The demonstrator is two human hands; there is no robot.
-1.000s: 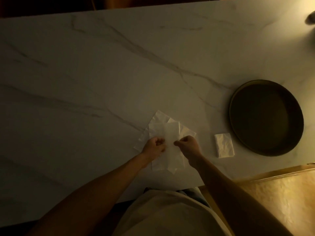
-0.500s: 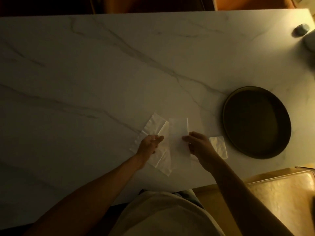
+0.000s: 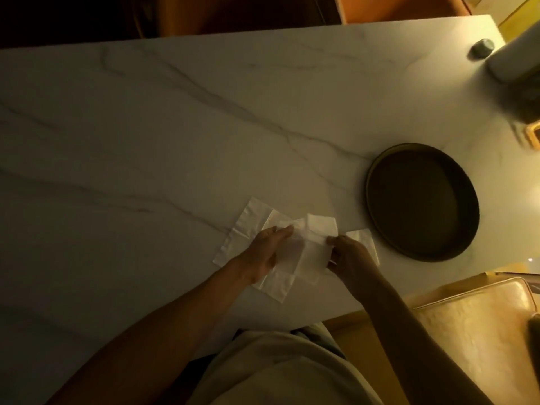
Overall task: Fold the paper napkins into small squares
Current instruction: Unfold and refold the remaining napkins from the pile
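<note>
- Nearest, at the bottom centre of the frame, is the person's pale shirt (image 3: 280, 372); both bare forearms reach up from it to the middle of the white marble table with grey veins (image 3: 146, 127).
- The left hand (image 3: 263, 252) lies flat just below centre, fingers stretched out and together. It grips nothing but presses down on the thin white paper napkin being folded (image 3: 314, 244).
- The right hand (image 3: 349, 254) sits just right of it with fingers curled in; thumb and forefinger seem to pinch that napkin's right edge, though the dim light hides the contact.
- That napkin is a narrow strip, its far end bent over towards the hands, so I judge a fold is under way and unfinished.
- It rests on a loose pile of unfolded white napkins (image 3: 242, 229) spreading to the lower left.
- Touching the right hand's far side is a small folded white napkin square (image 3: 363, 238), apparently a finished one.
- Next, probably: align the corners, lay the flap flat, then run a finger along the crease without tearing the tissue.
- Farther right lies an empty dark round metal tray (image 3: 467, 244); blurred objects fill the upper right corner.
</note>
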